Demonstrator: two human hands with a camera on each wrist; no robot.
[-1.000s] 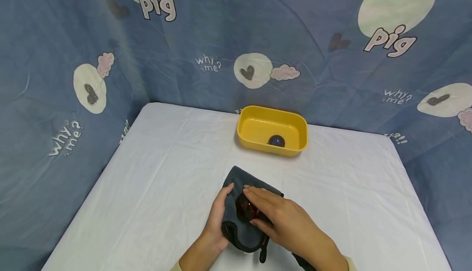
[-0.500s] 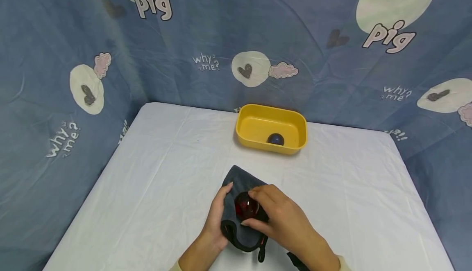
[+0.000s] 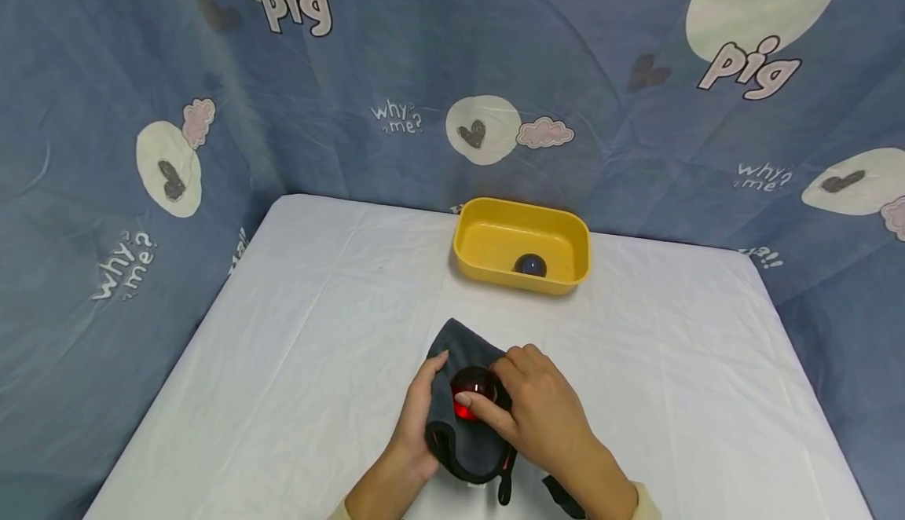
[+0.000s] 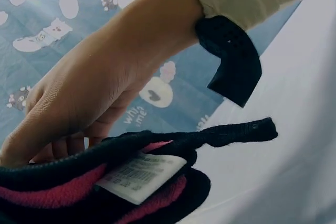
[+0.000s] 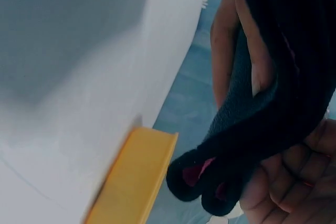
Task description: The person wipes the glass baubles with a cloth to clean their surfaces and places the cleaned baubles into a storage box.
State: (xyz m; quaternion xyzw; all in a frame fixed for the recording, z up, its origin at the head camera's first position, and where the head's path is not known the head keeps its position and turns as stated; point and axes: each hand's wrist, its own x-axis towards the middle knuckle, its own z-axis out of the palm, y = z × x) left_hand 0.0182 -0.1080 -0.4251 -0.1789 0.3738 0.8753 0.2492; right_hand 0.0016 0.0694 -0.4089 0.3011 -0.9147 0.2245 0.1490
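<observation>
A dark red, glossy ball (image 3: pixel 475 382) lies on a folded grey cloth (image 3: pixel 454 339) with black edging. My left hand (image 3: pixel 415 430) holds the cloth from its left side, thumb on top and the other fingers hidden beneath. The right hand (image 3: pixel 540 410) is bent over the ball's right side, with its thumb on the near part of the ball and its fingers curled at the far right. In the left wrist view, pinkish lining, a white label (image 4: pixel 147 177) and a black loop (image 4: pixel 241 132) show at the cloth's edge.
A yellow tray (image 3: pixel 523 212) stands at the back of the white-covered table (image 3: pixel 318 394), with a dark blue ball (image 3: pixel 530 265) inside it. Blue printed fabric (image 3: pixel 389 49) hangs behind and at both sides.
The right hand's fingers have drawn back to the right and curled, while its thumb has come onto the ball. More of the ball shows, brighter red below. The left hand stays put.
</observation>
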